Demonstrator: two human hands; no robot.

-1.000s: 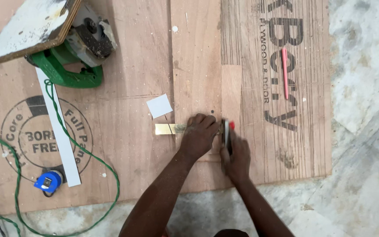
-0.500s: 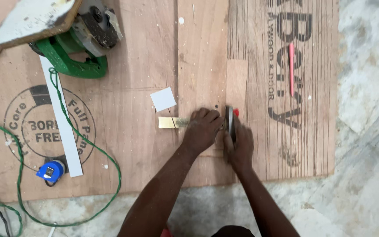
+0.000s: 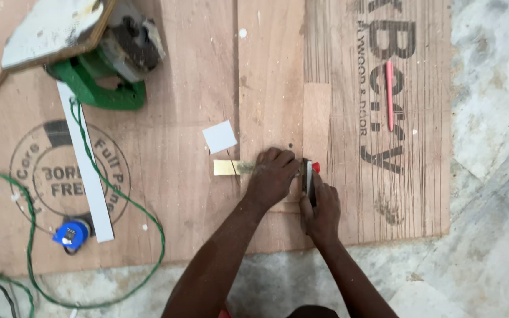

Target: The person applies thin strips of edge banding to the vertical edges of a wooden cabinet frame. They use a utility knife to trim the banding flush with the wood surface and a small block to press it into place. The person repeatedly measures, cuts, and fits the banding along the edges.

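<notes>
My left hand (image 3: pixel 272 176) lies curled on a large plywood sheet (image 3: pixel 178 194), pressing down a flat yellow measuring strip (image 3: pixel 226 168) that sticks out to its left. Close beside it, my right hand (image 3: pixel 323 209) grips a small dark tool with a red end (image 3: pixel 311 172). The tool stands against the lower end of a narrow wooden strip (image 3: pixel 316 115) that lies along the sheet. Both hands meet at that strip's near end. The tool's tip is hidden by my fingers.
A green power saw (image 3: pixel 104 65) with a pale board over it sits at the top left, its green cable (image 3: pixel 148 224) looping across the sheet. A white strip (image 3: pixel 83 171), a blue plug (image 3: pixel 70 233), a white card (image 3: pixel 220 136) and a pink pencil (image 3: pixel 389 94) lie around. Stone floor (image 3: pixel 490 176) lies to the right.
Both hands stay at the same spot on the wooden strip. Only the view has shifted slightly.
</notes>
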